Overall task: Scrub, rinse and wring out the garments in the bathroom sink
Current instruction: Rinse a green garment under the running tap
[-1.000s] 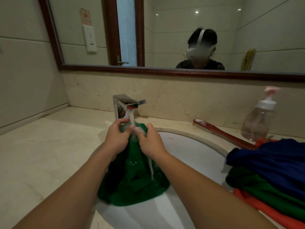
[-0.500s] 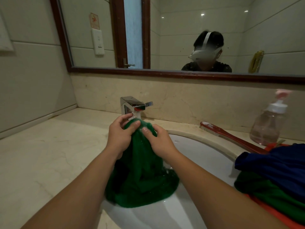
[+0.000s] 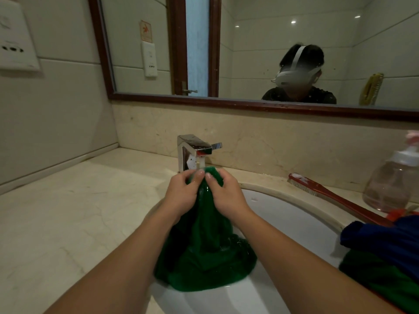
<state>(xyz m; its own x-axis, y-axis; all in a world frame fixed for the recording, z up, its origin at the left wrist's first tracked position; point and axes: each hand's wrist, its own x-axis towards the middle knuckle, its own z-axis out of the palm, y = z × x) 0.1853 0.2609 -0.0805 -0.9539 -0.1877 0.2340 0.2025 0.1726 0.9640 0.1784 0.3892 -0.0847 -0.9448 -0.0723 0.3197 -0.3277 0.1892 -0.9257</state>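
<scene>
Both hands are pinching the bunched top of the green garment [image 3: 204,264]. The left hand [image 3: 181,196] is curling its fingers round one side and the right hand [image 3: 226,196] is gripping the other, fingertips nearly meeting. The garment is hanging straight down from the hands, long axis vertical, its lower end pooling in the sink [image 3: 294,218] beneath the wrists. Just above and beyond the fingertips the faucet [image 3: 192,150] is facing the bunch, so rinsing is probably calling for only a slight lift, both hands equally near. Right of the right hand, a red brush [image 3: 335,196], a soap bottle [image 3: 390,184] and a pile of garments [image 3: 385,241] are lying on the marble counter [image 3: 68,223], with a mirror [image 3: 249,53] hanging beyond.
</scene>
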